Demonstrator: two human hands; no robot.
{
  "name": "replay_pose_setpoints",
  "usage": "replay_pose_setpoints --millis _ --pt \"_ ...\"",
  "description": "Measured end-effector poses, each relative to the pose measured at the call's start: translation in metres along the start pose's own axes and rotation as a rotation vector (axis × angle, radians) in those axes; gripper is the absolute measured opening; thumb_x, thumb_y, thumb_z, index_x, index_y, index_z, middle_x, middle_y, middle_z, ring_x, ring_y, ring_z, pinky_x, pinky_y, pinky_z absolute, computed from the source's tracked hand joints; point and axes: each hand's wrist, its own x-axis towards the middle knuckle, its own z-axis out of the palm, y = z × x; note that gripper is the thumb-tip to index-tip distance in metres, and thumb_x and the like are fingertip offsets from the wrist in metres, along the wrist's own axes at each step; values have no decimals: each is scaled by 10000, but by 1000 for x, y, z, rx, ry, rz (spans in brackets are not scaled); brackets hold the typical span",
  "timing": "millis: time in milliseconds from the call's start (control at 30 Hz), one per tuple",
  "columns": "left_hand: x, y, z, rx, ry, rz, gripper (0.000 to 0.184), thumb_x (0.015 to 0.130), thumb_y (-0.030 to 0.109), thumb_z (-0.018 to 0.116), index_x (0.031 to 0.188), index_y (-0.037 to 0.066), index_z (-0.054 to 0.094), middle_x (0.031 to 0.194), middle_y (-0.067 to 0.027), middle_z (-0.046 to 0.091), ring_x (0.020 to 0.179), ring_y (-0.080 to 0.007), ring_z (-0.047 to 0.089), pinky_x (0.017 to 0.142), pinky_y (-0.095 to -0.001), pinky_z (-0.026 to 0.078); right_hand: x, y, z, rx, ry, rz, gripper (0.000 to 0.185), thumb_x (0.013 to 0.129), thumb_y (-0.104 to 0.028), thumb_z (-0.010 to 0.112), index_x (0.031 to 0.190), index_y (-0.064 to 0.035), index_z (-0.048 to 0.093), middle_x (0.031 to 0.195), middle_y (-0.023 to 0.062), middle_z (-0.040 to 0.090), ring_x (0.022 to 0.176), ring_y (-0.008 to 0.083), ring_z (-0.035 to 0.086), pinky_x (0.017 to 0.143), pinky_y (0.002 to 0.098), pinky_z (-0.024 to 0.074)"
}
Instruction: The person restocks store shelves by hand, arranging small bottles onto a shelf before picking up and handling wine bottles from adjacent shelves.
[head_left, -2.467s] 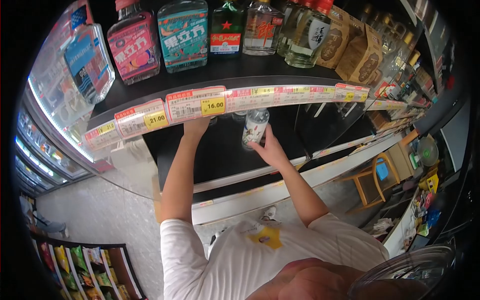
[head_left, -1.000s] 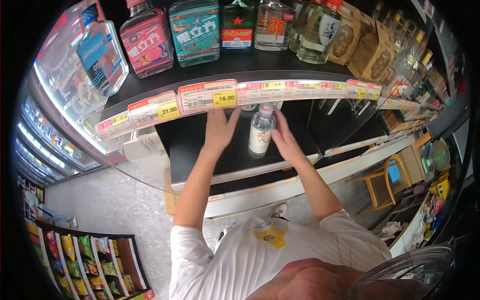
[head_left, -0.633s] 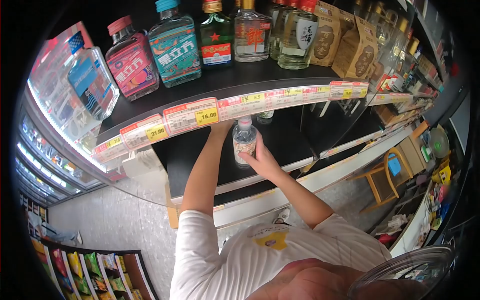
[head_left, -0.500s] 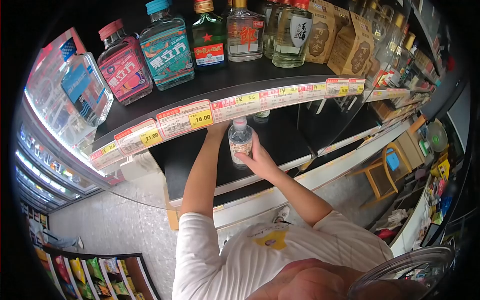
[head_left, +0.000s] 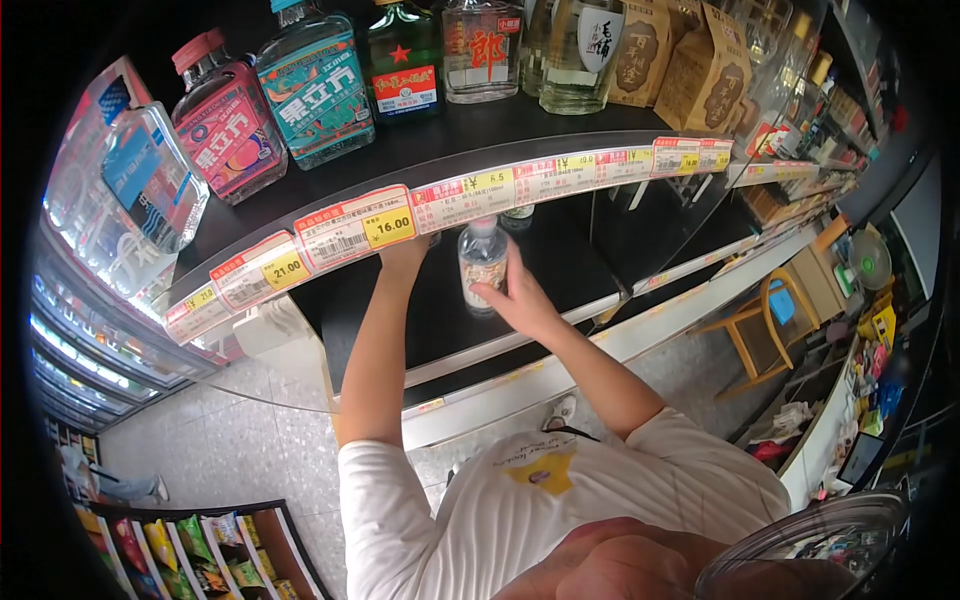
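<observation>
My right hand (head_left: 527,302) is wrapped round a small clear bottle (head_left: 484,268) with a pale cap and a patterned pinkish-white label. The bottle is nearly upright, over the black lower shelf (head_left: 450,322); whether its base touches that shelf I cannot tell. My left hand (head_left: 405,254) reaches beneath the price strip (head_left: 470,200) of the upper shelf, left of the bottle. Its fingers are hidden there, along with anything they may hold. Just behind the held bottle, part of another bottle (head_left: 519,213) shows under the strip.
On the upper shelf stand a pink-labelled bottle (head_left: 228,140), a teal-labelled bottle (head_left: 316,95), a green bottle (head_left: 404,70) and brown paper packages (head_left: 708,75). Snack packets (head_left: 190,540) fill a rack at lower left. A wooden chair (head_left: 752,335) stands at right.
The view has shifted, so the shelf sits higher and further left. My left hand has moved a little left, away from the bottle. My right hand still grips the bottle.
</observation>
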Motion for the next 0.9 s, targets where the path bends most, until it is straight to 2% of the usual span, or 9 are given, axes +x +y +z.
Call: replay_pose_setpoints --millis 100,200,333,367,533,600,767,833,900 --pt "-1 15 -34 -14 -140 -101 370 895 235 756 1182 15 677 1178 -222 678 1160 -433 609 949 -505 497 11 17 -19 21 94 34 846 943 -237 729 1577 -32 208 1432 267 528 1321 381 564 1096 419 434" --pt "-6 42 -80 -17 -229 -206 295 875 304 763 1047 69 716 1084 -139 695 1025 -407 645 858 -491 513 25 33 -44 67 181 130 804 957 -218 710 1562 -19 220 1378 250 576 1274 342 600 1074 396 449" --pt "-22 80 -127 -71 -146 -271 527 872 204 775 1284 -24 540 1205 -262 596 1082 -477 597 885 -506 509 52 72 -73 22 288 13 695 944 -129 722 1499 4 326 1337 213 577 1251 295 579 1060 382 451" --pt "-26 88 -138 -111 -270 -336 795 876 169 772 1502 -29 323 1338 -299 475 1148 -502 553 945 -507 489 57 79 -78 91 290 12 658 927 -102 737 1462 18 374 1314 188 566 1230 274 564 1052 377 449" --pt "-45 117 -158 -181 -208 -282 835 840 117 791 1513 -28 319 1331 -291 484 1164 -494 544 970 -499 482 81 126 -92 -140 343 3 611 928 -112 733 1439 8 420 1319 207 553 1223 308 561 1028 398 459" --pt "-49 126 -162 -218 -220 -286 839 834 117 796 1512 -28 323 1335 -290 484 1163 -491 546 973 -496 482 92 148 -98 -480 428 -83 570 929 -123 733 1418 -4 464 1335 219 545 1231 337 559 1035 406 455" --pt "-54 140 -164 -256 -224 -277 825 829 141 805 1500 -14 350 1345 -271 493 1169 -464 553 978 -497 485 111 140 -109 -190 364 -87 324 950 -114 693 1237 19 625 1083 145 691 974 232 681 770 351 567" --pt "-54 140 -162 -258 -219 -281 820 830 142 804 1499 -10 354 1343 -268 493 1169 -460 551 979 -496 485 120 153 -112 -174 366 -97 303 962 -110 672 1234 15 625 1050 120 693 913 198 685 758 332 563" --pt "-54 142 -161 -261 -213 -282 821 817 130 807 1499 3 366 1335 -258 497 1157 -447 554 970 -491 489 123 162 -115 -141 335 -58 338 982 -150 662 1279 5 615 1147 125 681 1029 212 667 855 345 546"
